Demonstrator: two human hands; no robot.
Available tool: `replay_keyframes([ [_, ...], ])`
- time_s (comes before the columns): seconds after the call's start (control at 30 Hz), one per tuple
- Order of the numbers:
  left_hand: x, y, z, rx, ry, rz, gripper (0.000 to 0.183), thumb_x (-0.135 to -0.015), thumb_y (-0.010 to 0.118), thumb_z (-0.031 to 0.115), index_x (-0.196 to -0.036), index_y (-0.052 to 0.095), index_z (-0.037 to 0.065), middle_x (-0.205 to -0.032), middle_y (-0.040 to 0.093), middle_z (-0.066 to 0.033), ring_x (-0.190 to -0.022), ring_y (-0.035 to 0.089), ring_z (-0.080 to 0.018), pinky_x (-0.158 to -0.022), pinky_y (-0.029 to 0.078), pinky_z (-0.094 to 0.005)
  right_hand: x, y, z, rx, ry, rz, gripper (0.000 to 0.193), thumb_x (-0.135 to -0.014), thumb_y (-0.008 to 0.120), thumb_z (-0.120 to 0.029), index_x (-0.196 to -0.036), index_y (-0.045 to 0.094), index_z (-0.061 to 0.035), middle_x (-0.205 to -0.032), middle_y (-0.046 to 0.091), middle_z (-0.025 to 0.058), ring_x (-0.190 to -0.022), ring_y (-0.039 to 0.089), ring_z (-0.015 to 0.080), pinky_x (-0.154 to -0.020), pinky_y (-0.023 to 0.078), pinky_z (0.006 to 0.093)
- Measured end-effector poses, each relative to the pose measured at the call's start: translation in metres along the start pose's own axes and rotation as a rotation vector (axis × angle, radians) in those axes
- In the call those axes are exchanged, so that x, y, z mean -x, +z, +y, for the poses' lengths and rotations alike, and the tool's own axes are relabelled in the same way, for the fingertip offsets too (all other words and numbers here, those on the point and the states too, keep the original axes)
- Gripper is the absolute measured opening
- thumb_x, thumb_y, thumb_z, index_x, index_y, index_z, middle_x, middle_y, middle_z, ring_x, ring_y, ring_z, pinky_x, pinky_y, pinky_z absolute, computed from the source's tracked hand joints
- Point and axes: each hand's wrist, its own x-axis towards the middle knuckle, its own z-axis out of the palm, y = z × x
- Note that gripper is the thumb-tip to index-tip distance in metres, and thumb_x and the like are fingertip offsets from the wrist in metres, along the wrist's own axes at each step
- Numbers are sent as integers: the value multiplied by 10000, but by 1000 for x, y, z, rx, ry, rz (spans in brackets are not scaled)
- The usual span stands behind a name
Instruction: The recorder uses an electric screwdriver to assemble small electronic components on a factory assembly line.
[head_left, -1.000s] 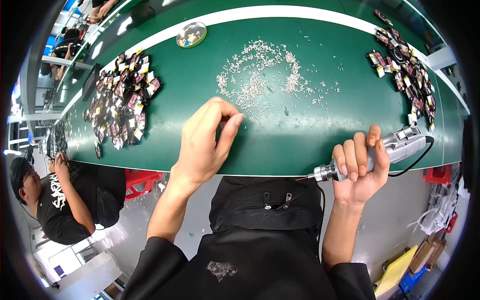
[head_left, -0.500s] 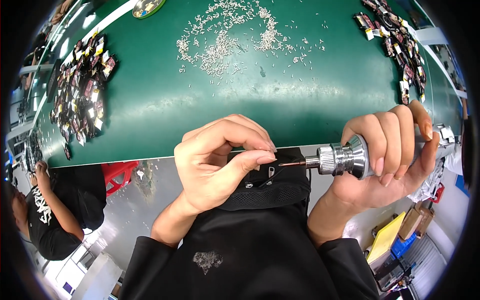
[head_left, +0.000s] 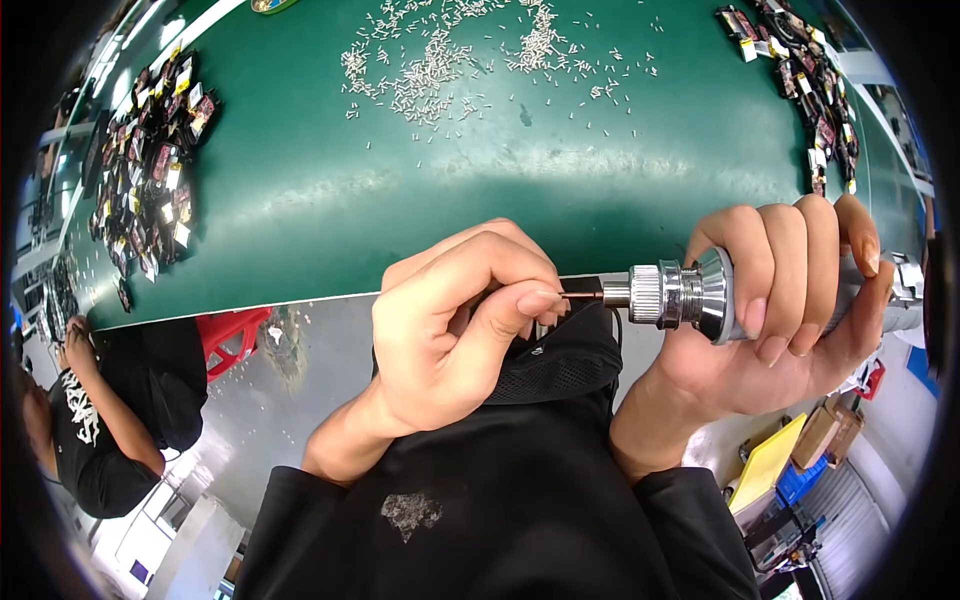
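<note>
My right hand is wrapped round a silver electric screwdriver, held level with its thin dark bit pointing left. My left hand is closed in a pinch, thumb against forefinger, right at the end of the bit. The bit's tip disappears behind those fingertips, and whatever they hold is too small or hidden to make out. Both hands are raised in front of the green table's near edge. On the tabletop farther back lie many loose small silver pieces that look like screws.
Piles of small black parts with white and yellow labels lie at the left and the far right. A person in black sits at the left beside a red stool. Boxes and a yellow board stand at lower right.
My left hand has moved right and slightly up, bringing its pinched fingertips from just short of the bit to its tip. The screwdriver has shifted slightly left and up.
</note>
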Motion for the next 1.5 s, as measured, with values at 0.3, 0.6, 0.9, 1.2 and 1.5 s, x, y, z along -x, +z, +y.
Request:
replay_keyframes([
  [0.3, -20, -6, 2, -585, 283, -57, 198, -902, 515, 66, -835, 593, -103, -786, 617, -166, -602, 549, -176, -544, 430, -258, -6, -15, 0, 48, -4, 5, 149, -912, 496, -185, -885, 508, -39, -509, 365, -40, -395, 326, 55, -466, 324, 228],
  [0.6, -134, -60, 49, -1070, 123, 27, 231, -830, 594, 50, -1047, 584, -30, -814, 655, -95, -690, 589, -120, -597, 439, -241, -5, -42, 5, -9, -57, 351, 123, -933, 428, -190, -880, 454, -81, -519, 341, -12, -411, 318, 98, -469, 340, 272],
  [0.9, -297, -97, -3, -1571, 150, 320, 388, -787, 675, 272, -1018, 522, 1, -962, 561, -181, -932, 563, -330, -809, 466, -408, 1, -45, 9, -15, -5, 269, 107, -928, 445, -162, -864, 438, -76, -518, 338, -9, -407, 332, 90, -456, 352, 259],
  [1.2, -311, -122, 5, -1433, 283, 56, 260, -786, 667, 139, -998, 616, -2, -933, 600, -154, -885, 590, -310, -795, 467, -394, 4, -52, 6, -17, 60, 239, 98, -905, 451, -175, -879, 440, -82, -509, 349, 10, -412, 349, 118, -476, 358, 289],
  [1.5, -118, -25, 18, -1221, 602, -365, 424, -656, 748, 15, -1058, 618, 57, -1066, 572, -131, -891, 575, -289, -723, 493, -360, 19, -51, -5, 19, 37, 291, 108, -917, 429, -181, -872, 428, -83, -497, 345, -2, -395, 350, 107, -470, 369, 280],
])
